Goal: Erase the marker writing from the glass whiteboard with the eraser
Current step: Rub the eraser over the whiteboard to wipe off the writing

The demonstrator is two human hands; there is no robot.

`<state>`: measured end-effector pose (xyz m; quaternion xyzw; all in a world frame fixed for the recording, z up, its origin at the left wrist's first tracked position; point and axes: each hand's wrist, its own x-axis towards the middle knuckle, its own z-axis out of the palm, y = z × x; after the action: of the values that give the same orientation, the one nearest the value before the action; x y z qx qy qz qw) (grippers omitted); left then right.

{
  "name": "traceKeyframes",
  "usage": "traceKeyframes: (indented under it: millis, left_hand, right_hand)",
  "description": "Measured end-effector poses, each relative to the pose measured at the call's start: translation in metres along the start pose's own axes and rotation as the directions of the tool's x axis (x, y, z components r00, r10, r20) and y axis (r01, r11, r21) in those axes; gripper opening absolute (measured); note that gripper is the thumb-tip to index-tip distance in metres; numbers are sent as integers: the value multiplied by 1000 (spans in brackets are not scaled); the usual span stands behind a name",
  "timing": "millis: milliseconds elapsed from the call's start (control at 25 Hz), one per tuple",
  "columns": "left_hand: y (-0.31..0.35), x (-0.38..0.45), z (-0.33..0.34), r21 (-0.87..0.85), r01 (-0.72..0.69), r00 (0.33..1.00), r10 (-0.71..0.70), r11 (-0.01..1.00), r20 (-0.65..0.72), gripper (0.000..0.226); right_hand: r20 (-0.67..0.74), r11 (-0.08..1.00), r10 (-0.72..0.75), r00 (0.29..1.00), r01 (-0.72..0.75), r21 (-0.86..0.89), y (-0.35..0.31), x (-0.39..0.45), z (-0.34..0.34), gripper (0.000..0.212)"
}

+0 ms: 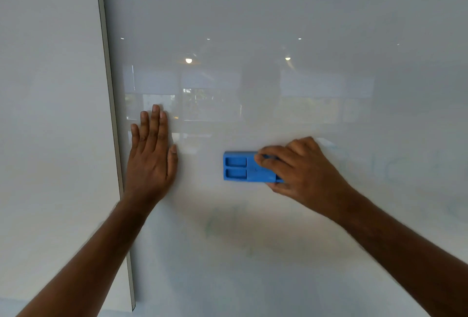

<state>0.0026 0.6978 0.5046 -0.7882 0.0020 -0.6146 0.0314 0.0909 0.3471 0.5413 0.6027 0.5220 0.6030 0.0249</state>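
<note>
Your right hand [301, 167] grips the right end of the blue eraser [247, 166] with curled fingers, holding it flat against the glass whiteboard [278, 25] left of centre, while your left hand [152, 154] rests open, fingers straight, near the board's left edge. Gripping so far toward one end, you could let the free end lift and skip patches. The writing looks mostly gone: only faint bluish-green smudges show below the eraser and toward the right edge.

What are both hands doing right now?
Left hand: open, flat on the glass whiteboard.
Right hand: grip closed on the blue rectangular plastic eraser.
</note>
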Motion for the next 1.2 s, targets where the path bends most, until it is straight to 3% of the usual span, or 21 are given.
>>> traceKeyframes:
  millis: [200, 400, 600, 800, 960, 1200]
  left_hand:
    - [20, -7, 3, 7, 33, 999, -34, 999, 8, 73]
    - [25, -4, 6, 35, 66, 998, -66, 997, -4, 73]
    - [32, 0, 6, 54, 77, 997, -77, 996, -7, 74]
    - [56, 28, 7, 16, 48, 999, -48, 999, -9, 75]
    - [79, 56, 12, -3, 53, 997, -53, 999, -53, 74]
    - [75, 56, 13, 15, 27, 998, -26, 1000, -53, 74]
  right_hand:
    - [-37, 994, 108, 994, -107, 28, 7, 25, -1, 51]
    - [39, 999, -36, 999, 36, 14, -21, -14, 8, 49]
    - [80, 993, -113, 990, 115, -17, -1, -44, -6, 48]
    - [-29, 998, 66, 997, -67, -17, 45, -8, -25, 49]
    - [-72, 988, 149, 986, -145, 52, 38, 29, -17, 46]
    - [-1, 1000, -26, 1000, 26, 5, 2, -15, 0, 52]
